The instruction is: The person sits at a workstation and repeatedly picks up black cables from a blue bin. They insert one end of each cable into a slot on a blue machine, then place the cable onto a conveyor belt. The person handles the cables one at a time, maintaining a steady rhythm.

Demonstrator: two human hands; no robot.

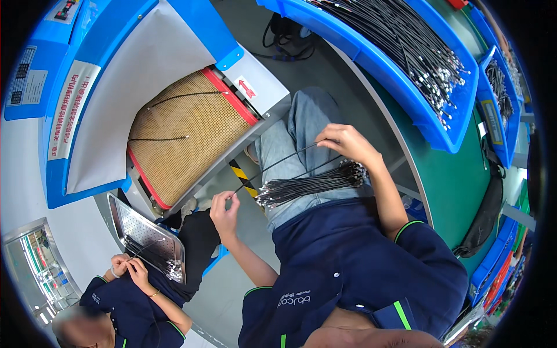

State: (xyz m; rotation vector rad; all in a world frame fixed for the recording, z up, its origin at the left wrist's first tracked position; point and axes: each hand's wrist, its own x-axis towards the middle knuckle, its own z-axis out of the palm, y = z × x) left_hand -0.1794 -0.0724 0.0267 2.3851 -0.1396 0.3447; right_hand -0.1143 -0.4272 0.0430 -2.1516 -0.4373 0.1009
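Two bare hands hold a single thin black cable with metal end fittings point(272, 166) stretched between them above the person's lap. The left hand point(224, 211) pinches the lower end of this cable between thumb and fingertips, just below the edge of the machine. The right hand point(347, 144) pinches the upper end, fingers curled together over the cable, with the wrist resting above the bundle. A bundle of similar thin black cables with silver tips point(310, 184) lies across the lap on the grey trousers, directly beneath the stretched cable and touching the right forearm.

To the person's left stands a blue-housed conveyor machine with a tan woven mesh belt point(185, 133). Two separate black cables point(174, 98) lie on the belt, well apart from each other. A yellow-and-black hazard stripe marks the machine's lower corner, near the left hand.

To the right, a green worktable point(452, 180) carries a long blue plastic bin filled with black cables point(400, 46).

At lower left, a co-worker's hands point(129, 267) grip a cable beside a perforated metal tray point(145, 238) resting on that person's lap.
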